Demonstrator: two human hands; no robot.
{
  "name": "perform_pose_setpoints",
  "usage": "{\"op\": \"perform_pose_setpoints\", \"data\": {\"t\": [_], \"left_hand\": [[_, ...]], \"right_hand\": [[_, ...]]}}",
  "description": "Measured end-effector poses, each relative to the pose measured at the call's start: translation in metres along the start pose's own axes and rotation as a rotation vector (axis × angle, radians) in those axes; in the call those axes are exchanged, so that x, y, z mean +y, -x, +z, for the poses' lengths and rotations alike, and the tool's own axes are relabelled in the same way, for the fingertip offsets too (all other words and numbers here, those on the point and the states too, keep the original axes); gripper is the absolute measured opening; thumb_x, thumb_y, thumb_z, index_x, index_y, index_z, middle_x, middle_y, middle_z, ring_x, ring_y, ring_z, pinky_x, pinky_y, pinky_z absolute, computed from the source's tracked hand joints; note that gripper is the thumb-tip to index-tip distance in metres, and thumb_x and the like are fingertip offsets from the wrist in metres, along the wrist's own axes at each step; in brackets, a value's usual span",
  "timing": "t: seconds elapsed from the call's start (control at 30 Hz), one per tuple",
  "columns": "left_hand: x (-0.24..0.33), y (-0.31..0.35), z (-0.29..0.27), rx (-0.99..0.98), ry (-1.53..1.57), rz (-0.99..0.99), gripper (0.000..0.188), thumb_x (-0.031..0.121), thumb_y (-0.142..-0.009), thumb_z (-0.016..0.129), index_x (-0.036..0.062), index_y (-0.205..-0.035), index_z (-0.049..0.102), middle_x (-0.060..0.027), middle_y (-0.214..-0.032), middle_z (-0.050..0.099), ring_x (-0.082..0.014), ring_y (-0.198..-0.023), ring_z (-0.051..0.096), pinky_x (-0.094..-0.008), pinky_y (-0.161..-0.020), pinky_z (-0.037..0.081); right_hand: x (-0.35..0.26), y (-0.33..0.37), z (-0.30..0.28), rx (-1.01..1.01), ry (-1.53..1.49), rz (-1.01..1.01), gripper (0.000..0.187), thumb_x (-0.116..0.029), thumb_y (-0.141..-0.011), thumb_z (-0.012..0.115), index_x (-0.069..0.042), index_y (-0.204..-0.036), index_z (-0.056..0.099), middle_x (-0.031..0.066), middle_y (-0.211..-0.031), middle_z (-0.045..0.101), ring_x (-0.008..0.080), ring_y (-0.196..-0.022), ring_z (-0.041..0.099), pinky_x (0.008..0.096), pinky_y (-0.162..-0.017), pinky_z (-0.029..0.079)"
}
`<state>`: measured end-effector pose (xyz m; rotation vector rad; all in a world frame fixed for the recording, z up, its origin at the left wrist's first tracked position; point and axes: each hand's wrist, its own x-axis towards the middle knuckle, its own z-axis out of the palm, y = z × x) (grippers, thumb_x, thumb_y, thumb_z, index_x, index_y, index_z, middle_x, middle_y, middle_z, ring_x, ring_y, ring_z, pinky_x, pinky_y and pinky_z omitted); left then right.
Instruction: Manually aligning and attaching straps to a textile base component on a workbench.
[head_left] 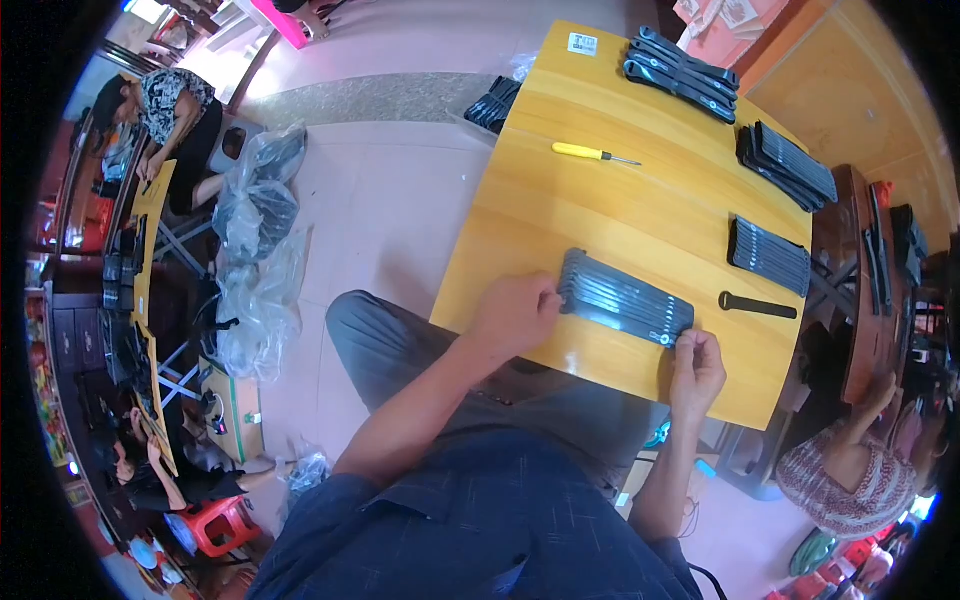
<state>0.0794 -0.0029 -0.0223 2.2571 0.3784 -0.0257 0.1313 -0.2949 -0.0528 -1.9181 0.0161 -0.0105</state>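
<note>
A flat row of narrow black straps (625, 297) lies side by side near the table's front edge, with a glossy sheen over it. My right hand (698, 368) pinches its right end between thumb and fingers. At the left end, my left hand (515, 312) has its fingers curled together against the edge; what is between them is hidden. Just right of the row lies a single black strap (760, 305) with a loop at one end. Beyond it is another row of black straps (769, 256).
The yellow wooden table (590, 205) holds a yellow-handled screwdriver (595, 153), a stack of black straps (787, 166) and banded bundles (681, 74). Clear plastic bags (258, 260) lie on the floor to the left. Other people sit at a table (150, 300) left and at right.
</note>
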Motion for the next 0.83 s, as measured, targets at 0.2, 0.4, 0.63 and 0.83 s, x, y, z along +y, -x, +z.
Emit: {"op": "perform_pose_setpoints", "data": {"t": [0.2, 0.4, 0.63, 0.83], "left_hand": [[0.001, 0.0, 0.002, 0.006, -0.031, -0.005, 0.016, 0.02, -0.092, 0.069, 0.0041, -0.09, 0.071, -0.0175, -0.072, 0.068, -0.0335, -0.064, 0.069, -0.0443, -0.061, 0.053], [0.002, 0.001, -0.003, -0.019, 0.033, -0.01, 0.017, 0.019, -0.092, 0.071, 0.0031, -0.088, 0.069, -0.0163, -0.066, 0.064, -0.0303, -0.057, 0.062, -0.0415, -0.056, 0.048], [0.002, 0.0, -0.001, 0.008, 0.054, 0.039, 0.017, 0.017, -0.092, 0.072, 0.0014, -0.087, 0.067, -0.0146, -0.064, 0.062, -0.024, -0.054, 0.058, -0.0387, -0.055, 0.046], [0.007, -0.001, -0.004, -0.04, 0.044, -0.052, 0.018, 0.018, -0.092, 0.072, 0.0013, -0.087, 0.069, -0.0147, -0.066, 0.065, -0.0229, -0.056, 0.061, -0.0381, -0.055, 0.047]], "right_hand": [[-0.002, 0.001, 0.0, -0.01, -0.014, 0.04, 0.006, -0.008, -0.102, 0.066, -0.002, -0.1, 0.066, -0.0053, -0.086, 0.06, 0.0025, -0.074, 0.05, 0.0188, -0.066, 0.041], [-0.013, 0.001, 0.006, 0.044, 0.012, -0.006, 0.006, -0.006, -0.099, 0.068, -0.001, -0.095, 0.067, -0.0054, -0.08, 0.06, 0.0034, -0.072, 0.051, 0.0201, -0.066, 0.044], [-0.018, 0.0, 0.007, 0.062, 0.051, 0.008, 0.006, -0.007, -0.098, 0.069, -0.001, -0.095, 0.068, -0.0037, -0.076, 0.062, 0.0037, -0.069, 0.054, 0.0212, -0.063, 0.046], [-0.025, 0.0, 0.007, 0.065, 0.119, 0.026, 0.006, -0.006, -0.097, 0.069, -0.001, -0.094, 0.068, -0.0012, -0.073, 0.064, 0.0048, -0.066, 0.056, 0.0226, -0.062, 0.047]]}}
